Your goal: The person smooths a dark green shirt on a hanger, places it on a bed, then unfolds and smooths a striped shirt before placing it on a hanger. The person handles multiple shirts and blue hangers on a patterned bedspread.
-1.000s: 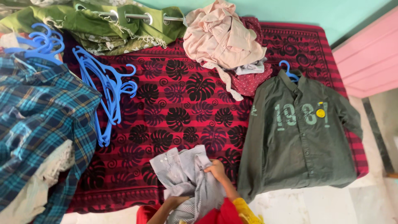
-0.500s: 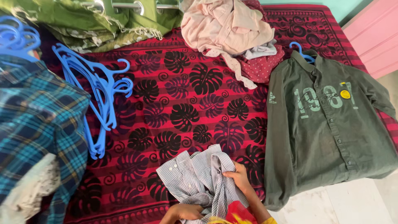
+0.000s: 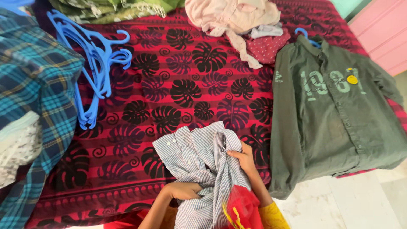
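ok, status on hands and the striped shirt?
Left hand and right hand both gripping grey striped shirt, bunched at bed edge. Green shirt lies close right, not touching.

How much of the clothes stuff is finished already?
Done: the dark green shirt lies flat with a blue hanger hook at its collar. In hand: the left hand and right hand grip the grey striped shirt. Left: the pink clothes pile, the blue plaid garment and the loose blue hangers.

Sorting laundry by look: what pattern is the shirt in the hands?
Fine grey-and-white stripes on the shirt, clearest in the head view.
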